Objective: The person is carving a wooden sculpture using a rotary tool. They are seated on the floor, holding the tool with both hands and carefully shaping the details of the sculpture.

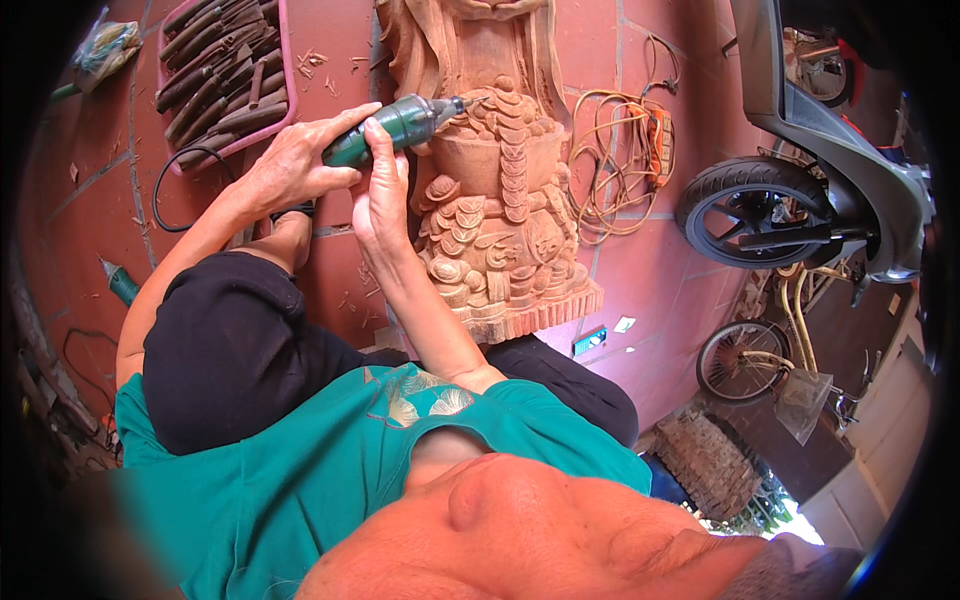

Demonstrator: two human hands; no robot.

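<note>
Both of my hands are on a green handheld die grinder (pixel 365 140). My left hand (pixel 285 168) is closed around its rear body. My right hand (pixel 382 200) supports it from below nearer the front, thumb along the side. The tool's dark nose points right, its thin bit at the carved coin-like discs of a wooden statue (pixel 480 160). Whether the bit touches the wood is too small to tell. The statue lies in front of me, its ridged base toward me, with robe folds farther off.
A pink tray (pixel 289 75) of wood-handled chisels lies far left. An orange power strip (pixel 659 145) with a coiled cord is right of the statue. A motorbike wheel (pixel 757 212) and a bicycle (pixel 745 362) stand farther right. Another green tool (pixel 120 282) and wood shavings lie on the tiles.
</note>
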